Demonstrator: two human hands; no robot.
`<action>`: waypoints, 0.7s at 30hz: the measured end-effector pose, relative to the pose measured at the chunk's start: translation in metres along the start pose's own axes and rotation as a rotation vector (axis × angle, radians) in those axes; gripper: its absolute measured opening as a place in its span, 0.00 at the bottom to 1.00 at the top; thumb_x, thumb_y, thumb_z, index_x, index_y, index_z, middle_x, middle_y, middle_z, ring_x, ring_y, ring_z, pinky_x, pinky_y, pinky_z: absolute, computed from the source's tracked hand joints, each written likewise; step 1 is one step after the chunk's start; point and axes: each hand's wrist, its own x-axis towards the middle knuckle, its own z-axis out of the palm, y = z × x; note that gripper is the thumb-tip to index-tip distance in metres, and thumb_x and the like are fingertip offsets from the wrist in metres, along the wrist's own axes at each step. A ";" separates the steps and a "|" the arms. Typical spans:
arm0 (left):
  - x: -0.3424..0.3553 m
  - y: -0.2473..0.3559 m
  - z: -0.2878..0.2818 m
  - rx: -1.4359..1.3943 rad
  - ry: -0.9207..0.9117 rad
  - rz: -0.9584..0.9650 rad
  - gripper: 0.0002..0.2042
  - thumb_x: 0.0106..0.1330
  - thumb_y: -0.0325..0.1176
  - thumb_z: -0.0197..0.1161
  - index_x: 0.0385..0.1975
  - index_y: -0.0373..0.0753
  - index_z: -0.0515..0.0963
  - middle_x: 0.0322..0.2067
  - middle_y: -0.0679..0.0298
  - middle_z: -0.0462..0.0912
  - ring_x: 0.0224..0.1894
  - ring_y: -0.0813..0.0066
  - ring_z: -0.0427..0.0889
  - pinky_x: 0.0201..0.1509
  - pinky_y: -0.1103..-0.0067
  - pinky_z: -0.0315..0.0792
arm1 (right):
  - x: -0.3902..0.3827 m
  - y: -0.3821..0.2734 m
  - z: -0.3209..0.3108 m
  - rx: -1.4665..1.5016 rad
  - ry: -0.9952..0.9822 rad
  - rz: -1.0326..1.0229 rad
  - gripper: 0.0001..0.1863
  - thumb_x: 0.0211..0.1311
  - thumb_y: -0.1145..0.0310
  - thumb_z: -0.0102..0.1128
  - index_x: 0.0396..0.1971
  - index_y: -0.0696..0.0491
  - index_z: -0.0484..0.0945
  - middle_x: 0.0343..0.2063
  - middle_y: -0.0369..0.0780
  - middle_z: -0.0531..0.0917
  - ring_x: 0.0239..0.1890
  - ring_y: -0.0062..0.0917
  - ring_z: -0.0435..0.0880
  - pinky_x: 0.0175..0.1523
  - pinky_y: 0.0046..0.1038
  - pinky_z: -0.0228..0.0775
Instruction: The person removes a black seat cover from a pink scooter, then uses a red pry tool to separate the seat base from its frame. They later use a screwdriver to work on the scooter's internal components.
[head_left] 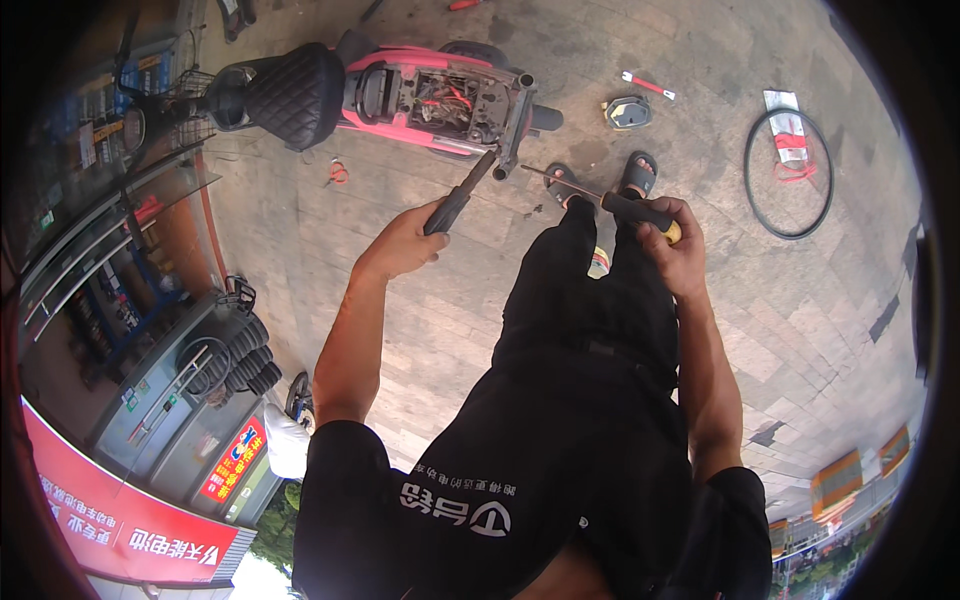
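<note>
My left hand is closed around a long, narrow black piece, perhaps a plastic part, its tip near the scooter's rear end. In my right hand is a screwdriver with a black and yellow handle. Its thin shaft points left, toward the scooter's rear, and seems apart from it. Ahead and to the left stands a pink scooter with a black quilted seat. Its rear body lies uncovered, showing a bay of tangled wires. A dark bar crosses the back.
Orange-handled pliers lie on the paving left of me. Ahead right are a red and white tool and a black and yellow object. A black ring, like a tyre, surrounds part of a red and white packet. Shopfronts line the left.
</note>
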 end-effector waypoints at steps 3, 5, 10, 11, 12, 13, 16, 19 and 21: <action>0.002 0.003 -0.001 0.021 -0.036 -0.009 0.29 0.59 0.26 0.56 0.65 0.43 0.67 0.26 0.70 0.69 0.22 0.79 0.71 0.30 0.81 0.71 | 0.000 0.001 0.000 -0.008 0.004 -0.001 0.15 0.60 0.77 0.64 0.46 0.58 0.72 0.43 0.37 0.79 0.46 0.19 0.76 0.53 0.23 0.69; 0.003 0.006 0.000 0.095 -0.009 0.000 0.28 0.60 0.26 0.56 0.64 0.43 0.68 0.26 0.69 0.69 0.23 0.79 0.72 0.30 0.81 0.71 | -0.001 0.000 0.000 -0.024 -0.004 -0.020 0.15 0.60 0.77 0.64 0.46 0.58 0.72 0.43 0.37 0.79 0.46 0.19 0.76 0.54 0.23 0.68; 0.006 0.013 0.001 0.209 0.046 0.031 0.25 0.60 0.28 0.56 0.61 0.42 0.70 0.25 0.65 0.72 0.24 0.77 0.73 0.30 0.78 0.70 | -0.003 -0.001 0.005 -0.005 0.031 0.018 0.15 0.60 0.76 0.65 0.45 0.57 0.73 0.40 0.36 0.79 0.39 0.17 0.76 0.46 0.20 0.70; 0.007 0.013 0.001 0.254 0.054 0.069 0.23 0.61 0.28 0.56 0.59 0.40 0.71 0.25 0.64 0.73 0.25 0.75 0.73 0.31 0.77 0.70 | -0.003 -0.001 0.007 0.010 0.042 0.049 0.15 0.60 0.76 0.65 0.45 0.57 0.73 0.39 0.35 0.79 0.37 0.16 0.76 0.44 0.19 0.71; 0.008 0.012 0.001 0.287 0.064 0.089 0.22 0.61 0.29 0.56 0.58 0.39 0.72 0.26 0.63 0.73 0.26 0.74 0.73 0.32 0.76 0.70 | -0.003 0.000 0.009 0.025 0.053 0.081 0.15 0.60 0.76 0.66 0.44 0.57 0.73 0.38 0.34 0.79 0.35 0.15 0.76 0.41 0.18 0.71; 0.009 0.012 0.001 0.287 0.041 0.064 0.21 0.61 0.30 0.57 0.56 0.37 0.72 0.26 0.62 0.74 0.26 0.73 0.73 0.33 0.75 0.70 | -0.003 0.001 0.011 0.043 0.055 0.067 0.14 0.60 0.76 0.66 0.44 0.56 0.73 0.37 0.34 0.78 0.34 0.15 0.76 0.39 0.18 0.70; 0.013 0.009 0.002 0.274 0.006 -0.013 0.18 0.61 0.31 0.58 0.51 0.34 0.73 0.26 0.60 0.74 0.28 0.71 0.73 0.36 0.73 0.70 | -0.002 0.005 0.017 0.092 0.063 0.029 0.13 0.60 0.76 0.65 0.43 0.56 0.73 0.33 0.33 0.78 0.31 0.14 0.75 0.36 0.17 0.69; 0.014 0.006 0.005 0.284 0.015 0.005 0.17 0.61 0.32 0.60 0.49 0.33 0.73 0.26 0.61 0.74 0.29 0.72 0.73 0.37 0.73 0.70 | -0.002 0.010 0.019 0.130 0.080 0.038 0.13 0.60 0.76 0.65 0.43 0.55 0.73 0.32 0.32 0.78 0.31 0.14 0.76 0.36 0.18 0.70; 0.013 0.005 0.007 0.283 0.017 0.009 0.18 0.61 0.33 0.60 0.49 0.33 0.73 0.26 0.61 0.75 0.29 0.72 0.73 0.37 0.73 0.70 | -0.002 0.014 0.019 0.166 0.098 0.101 0.13 0.60 0.76 0.65 0.43 0.55 0.73 0.32 0.32 0.78 0.31 0.14 0.76 0.36 0.18 0.70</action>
